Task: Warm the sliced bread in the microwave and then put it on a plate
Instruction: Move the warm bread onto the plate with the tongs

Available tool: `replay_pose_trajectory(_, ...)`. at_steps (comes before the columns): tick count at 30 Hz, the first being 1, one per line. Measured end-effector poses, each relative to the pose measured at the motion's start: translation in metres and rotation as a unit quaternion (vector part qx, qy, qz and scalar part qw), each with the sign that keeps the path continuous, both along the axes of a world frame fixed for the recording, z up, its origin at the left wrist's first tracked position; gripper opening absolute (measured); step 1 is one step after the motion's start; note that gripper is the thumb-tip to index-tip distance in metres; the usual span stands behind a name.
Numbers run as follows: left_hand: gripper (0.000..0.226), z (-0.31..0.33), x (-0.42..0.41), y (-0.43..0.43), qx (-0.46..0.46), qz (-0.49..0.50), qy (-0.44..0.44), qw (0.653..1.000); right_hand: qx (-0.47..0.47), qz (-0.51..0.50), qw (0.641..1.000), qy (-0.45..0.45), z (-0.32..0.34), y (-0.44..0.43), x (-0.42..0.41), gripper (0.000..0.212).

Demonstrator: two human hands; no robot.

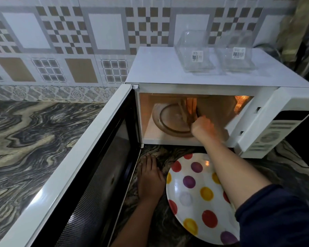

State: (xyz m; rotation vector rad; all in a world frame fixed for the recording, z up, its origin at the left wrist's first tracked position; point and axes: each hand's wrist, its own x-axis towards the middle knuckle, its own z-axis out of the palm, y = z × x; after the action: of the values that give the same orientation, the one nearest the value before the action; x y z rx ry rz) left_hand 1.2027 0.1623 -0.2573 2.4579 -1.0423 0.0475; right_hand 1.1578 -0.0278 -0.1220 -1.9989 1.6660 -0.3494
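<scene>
Bread [186,111] stands tilted on the turntable inside the microwave [203,90], right hand [202,128] closed on it. Left hand [150,177] lies flat, fingers spread, on the desk [34,139] below the open door [89,168], beside the plate [194,193].

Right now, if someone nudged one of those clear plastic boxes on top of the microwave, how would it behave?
The clear plastic boxes look thin-walled and empty, so probably very light. On the smooth microwave top one would likely slide easily rather than tip, and might flex when squeezed.

Glossy marbled stone counter [34,139]; clear plastic containers [194,56].
</scene>
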Motion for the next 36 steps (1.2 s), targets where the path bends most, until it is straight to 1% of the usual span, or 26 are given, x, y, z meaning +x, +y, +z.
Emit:
replay_pose_trajectory(4,0.054,-0.002,0.001,0.004,0.001,-0.022,0.010,1.000,-0.002,0.011,1.000,0.019,-0.001,0.014,-0.014,0.030)
replay_pose_trajectory(8,0.054,-0.005,-0.006,0.018,0.015,-0.039,0.013,0.999,-0.023,0.035,0.999,0.023,-0.002,0.039,-0.037,0.035)
replay_pose_trajectory(10,0.065,-0.003,-0.016,0.030,0.020,-0.043,0.022,0.999,-0.035,0.047,0.998,0.018,0.001,0.055,-0.050,0.038)
replay_pose_trajectory(13,0.081,-0.002,-0.034,0.051,0.064,-0.055,0.025,0.996,-0.032,0.060,0.998,-0.010,0.005,0.080,-0.073,0.038)
replay_pose_trajectory(15,0.086,0.001,-0.045,0.066,0.081,-0.055,0.017,0.995,-0.028,0.058,0.998,-0.026,0.004,0.099,-0.091,0.036)
replay_pose_trajectory(18,0.089,0.004,-0.064,0.085,0.101,-0.054,0.006,0.993,-0.022,0.059,0.998,-0.010,-0.005,0.128,-0.117,0.040)
replay_pose_trajectory(20,0.084,0.003,-0.077,0.095,0.101,-0.040,0.011,0.994,-0.015,0.061,0.998,-0.005,-0.014,0.146,-0.133,0.044)
replay_pose_trajectory(25,0.054,0.004,-0.108,0.111,0.107,-0.020,0.022,0.994,0.019,0.074,0.997,0.028,-0.036,0.178,-0.175,0.049)
replay_pose_trajectory(29,0.053,0.007,-0.123,0.121,0.116,-0.019,0.031,0.993,0.042,0.061,0.997,0.030,-0.041,0.186,-0.200,0.049)
replay_pose_trajectory(33,0.053,0.007,-0.131,0.126,0.119,-0.011,0.029,0.992,0.032,0.045,0.997,0.045,-0.037,0.188,-0.218,0.044)
replay_pose_trajectory(36,0.053,0.008,-0.134,0.126,0.121,-0.007,0.029,0.992,0.029,0.033,0.998,0.048,-0.036,0.188,-0.224,0.044)
